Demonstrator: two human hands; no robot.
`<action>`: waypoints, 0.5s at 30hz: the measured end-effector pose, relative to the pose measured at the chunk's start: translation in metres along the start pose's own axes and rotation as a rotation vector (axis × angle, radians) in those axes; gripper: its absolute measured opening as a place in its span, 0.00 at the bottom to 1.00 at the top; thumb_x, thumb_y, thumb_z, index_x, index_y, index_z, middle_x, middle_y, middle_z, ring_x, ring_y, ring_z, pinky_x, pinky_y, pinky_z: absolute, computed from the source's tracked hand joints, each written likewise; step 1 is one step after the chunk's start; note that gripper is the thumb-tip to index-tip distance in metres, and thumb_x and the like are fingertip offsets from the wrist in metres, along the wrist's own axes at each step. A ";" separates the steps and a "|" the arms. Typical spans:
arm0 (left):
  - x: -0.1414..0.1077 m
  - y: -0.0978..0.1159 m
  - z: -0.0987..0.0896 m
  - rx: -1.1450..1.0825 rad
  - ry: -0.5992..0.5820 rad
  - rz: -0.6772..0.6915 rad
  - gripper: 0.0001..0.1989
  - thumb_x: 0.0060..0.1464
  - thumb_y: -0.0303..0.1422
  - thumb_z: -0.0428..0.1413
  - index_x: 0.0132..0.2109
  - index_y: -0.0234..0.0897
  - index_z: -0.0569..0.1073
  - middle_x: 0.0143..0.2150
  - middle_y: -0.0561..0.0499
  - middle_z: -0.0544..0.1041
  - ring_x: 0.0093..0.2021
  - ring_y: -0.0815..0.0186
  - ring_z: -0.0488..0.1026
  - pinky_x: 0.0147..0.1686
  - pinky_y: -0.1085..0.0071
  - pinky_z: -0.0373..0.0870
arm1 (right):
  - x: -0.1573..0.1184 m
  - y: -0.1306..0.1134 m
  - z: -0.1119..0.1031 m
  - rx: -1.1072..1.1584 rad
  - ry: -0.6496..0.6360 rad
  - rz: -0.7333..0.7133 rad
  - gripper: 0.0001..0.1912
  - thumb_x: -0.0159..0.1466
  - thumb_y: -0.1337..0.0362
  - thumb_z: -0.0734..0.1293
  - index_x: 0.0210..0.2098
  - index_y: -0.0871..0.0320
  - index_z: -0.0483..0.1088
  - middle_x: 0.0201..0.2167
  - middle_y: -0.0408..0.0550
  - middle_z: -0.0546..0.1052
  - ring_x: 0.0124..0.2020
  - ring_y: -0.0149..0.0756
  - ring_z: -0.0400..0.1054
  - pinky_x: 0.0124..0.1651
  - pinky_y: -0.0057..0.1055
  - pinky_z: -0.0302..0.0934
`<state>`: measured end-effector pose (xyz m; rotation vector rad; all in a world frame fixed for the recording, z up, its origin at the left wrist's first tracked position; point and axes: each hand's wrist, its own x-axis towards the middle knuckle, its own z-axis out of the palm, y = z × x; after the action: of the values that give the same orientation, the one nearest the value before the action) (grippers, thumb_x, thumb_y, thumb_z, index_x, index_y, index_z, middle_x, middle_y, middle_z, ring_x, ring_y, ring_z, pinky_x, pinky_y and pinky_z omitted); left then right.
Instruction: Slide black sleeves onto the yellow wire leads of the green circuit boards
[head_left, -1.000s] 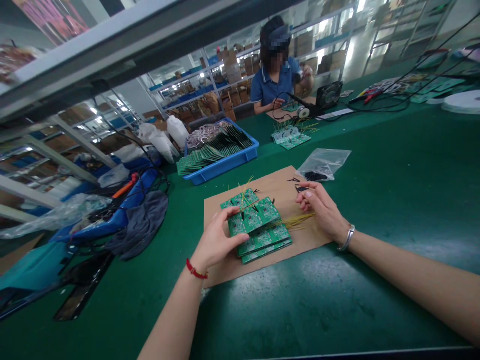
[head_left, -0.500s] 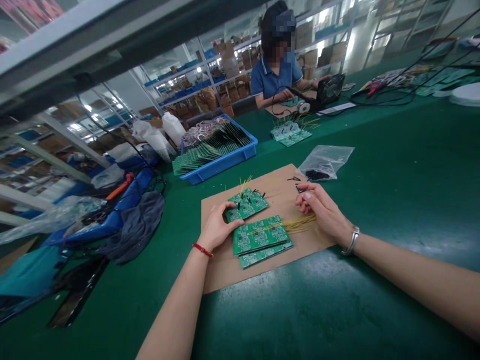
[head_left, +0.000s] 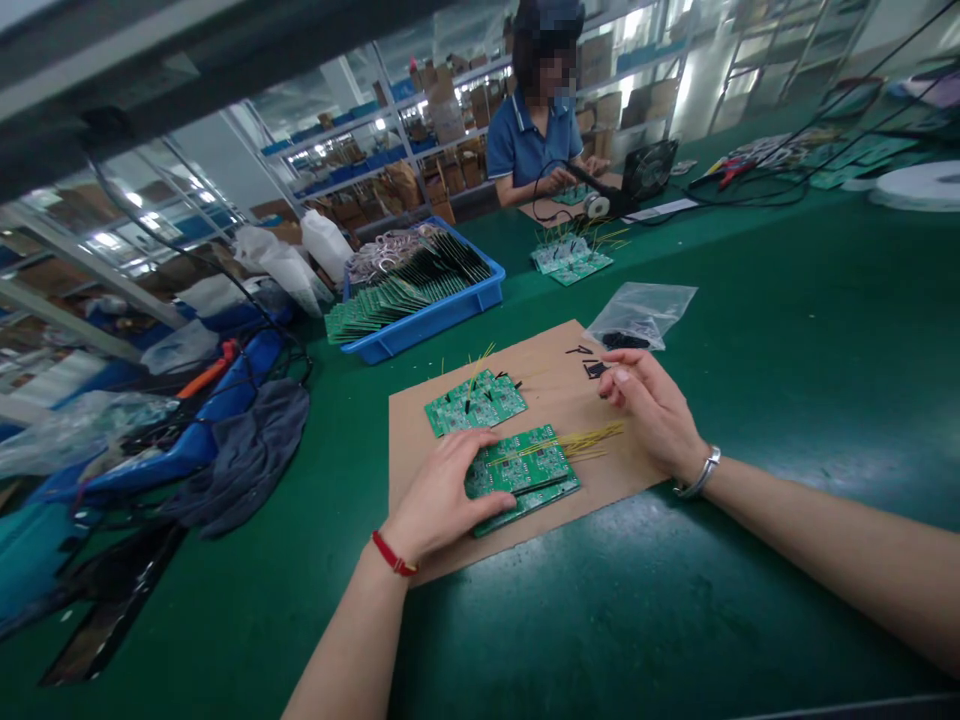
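Currently: green circuit boards [head_left: 521,470], stiff, light, best held by their edges, on a cardboard sheet [head_left: 592,430] near the desk [head_left: 750,600] front edge; left hand [head_left: 439,495] spread on them, right hand [head_left: 652,410] curled, any pinch unclear.

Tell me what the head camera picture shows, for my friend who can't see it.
Green circuit boards lie on a cardboard sheet. The left hand rests on a stack of boards, and the right hand is near small black pieces. A person works farther along the bench.
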<state>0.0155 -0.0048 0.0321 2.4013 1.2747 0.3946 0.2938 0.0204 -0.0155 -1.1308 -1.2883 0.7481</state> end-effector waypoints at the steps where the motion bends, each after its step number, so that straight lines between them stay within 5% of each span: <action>1: -0.001 0.001 0.002 0.014 -0.014 0.004 0.28 0.49 0.44 0.61 0.54 0.39 0.66 0.54 0.45 0.70 0.55 0.56 0.65 0.55 0.56 0.63 | 0.005 0.000 -0.004 -0.049 0.036 -0.041 0.13 0.67 0.58 0.57 0.48 0.57 0.62 0.31 0.45 0.70 0.29 0.33 0.64 0.35 0.32 0.60; 4: -0.001 0.004 0.006 0.044 -0.005 -0.020 0.30 0.48 0.44 0.61 0.55 0.39 0.65 0.55 0.45 0.70 0.55 0.55 0.66 0.55 0.55 0.63 | 0.022 0.001 -0.019 -0.329 0.059 -0.174 0.13 0.65 0.60 0.58 0.48 0.58 0.64 0.33 0.49 0.72 0.32 0.36 0.66 0.37 0.34 0.60; 8: -0.002 0.010 0.010 0.077 0.067 -0.011 0.30 0.47 0.44 0.61 0.55 0.37 0.65 0.54 0.44 0.72 0.53 0.55 0.69 0.54 0.56 0.66 | 0.045 0.002 -0.030 -0.845 -0.160 -0.364 0.11 0.62 0.62 0.61 0.39 0.60 0.72 0.36 0.53 0.75 0.39 0.42 0.67 0.45 0.38 0.58; 15: -0.008 0.019 0.016 0.088 0.147 0.039 0.27 0.47 0.41 0.60 0.54 0.39 0.65 0.52 0.46 0.73 0.50 0.56 0.72 0.50 0.57 0.69 | 0.083 -0.003 -0.010 -1.261 -0.289 -0.239 0.16 0.65 0.61 0.57 0.42 0.56 0.75 0.44 0.52 0.77 0.46 0.45 0.65 0.44 0.38 0.51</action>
<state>0.0313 -0.0247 0.0265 2.5143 1.3352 0.5464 0.3178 0.0934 0.0164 -1.8086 -2.1915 -0.2043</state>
